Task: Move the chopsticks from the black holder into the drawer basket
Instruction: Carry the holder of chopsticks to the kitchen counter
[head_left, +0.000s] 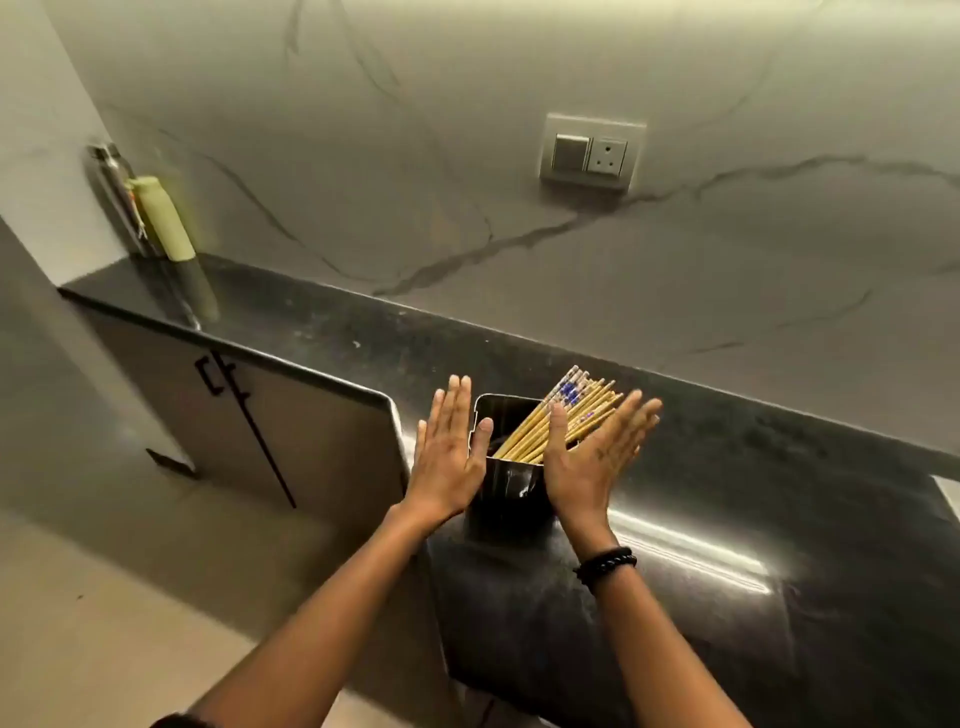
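A black square holder (511, 493) stands on the dark countertop (727, 571) near its front corner. Several yellow chopsticks (558, 421) with patterned blue-and-white tops lean out of it toward the right. My left hand (449, 457) is flat with straight fingers against the holder's left side. My right hand (592, 457) is flat with fingers spread at the holder's right side, in front of the leaning chopsticks. Neither hand grips anything. No drawer basket is in view.
Two bottles, one steel (117, 200) and one pale green (163, 218), stand at the counter's far left corner. A switch and socket plate (592, 153) sits on the marble wall. Cabinet doors with black handles (218, 374) are below the counter at left.
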